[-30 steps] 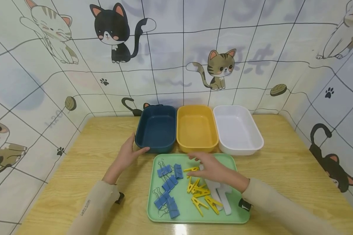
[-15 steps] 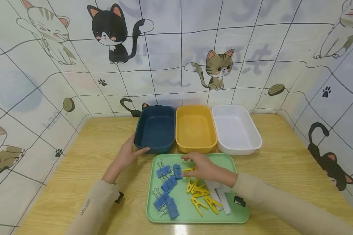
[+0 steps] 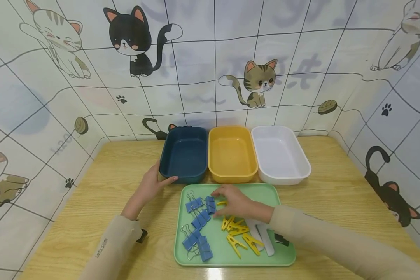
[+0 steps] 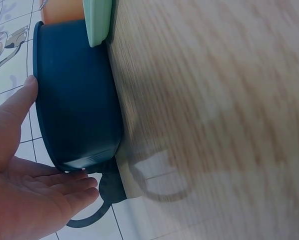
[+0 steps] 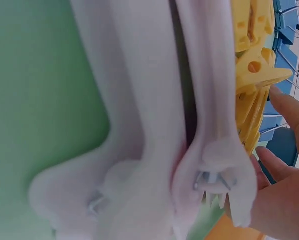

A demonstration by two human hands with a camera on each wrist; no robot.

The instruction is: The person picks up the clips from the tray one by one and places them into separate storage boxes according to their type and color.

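My left hand (image 3: 150,188) rests against the dark blue bin (image 3: 184,155), thumb at its front rim and fingers along its left side; in the left wrist view these fingers (image 4: 64,187) look straight. My right hand (image 3: 236,202) reaches over the green tray (image 3: 231,261), thumb and forefinger spread on either side of a blue binder clip (image 3: 210,205). I cannot see them close on it. More blue binder clips (image 3: 205,247) lie on the tray's left. Yellow clothespins (image 3: 236,245) lie in the middle, beside long white plastic clips (image 3: 266,240) partly hidden by the right arm.
A yellow bin (image 3: 233,155) and a white bin (image 3: 281,155) stand in a row right of the dark blue one. The tray lies just in front of them on the wooden table (image 3: 336,194). A wall (image 3: 203,97) with printed cats rises behind.
My right hand has moved left across the tray, from above the clothespins to the blue binder clip. My left hand stays at the dark blue bin.
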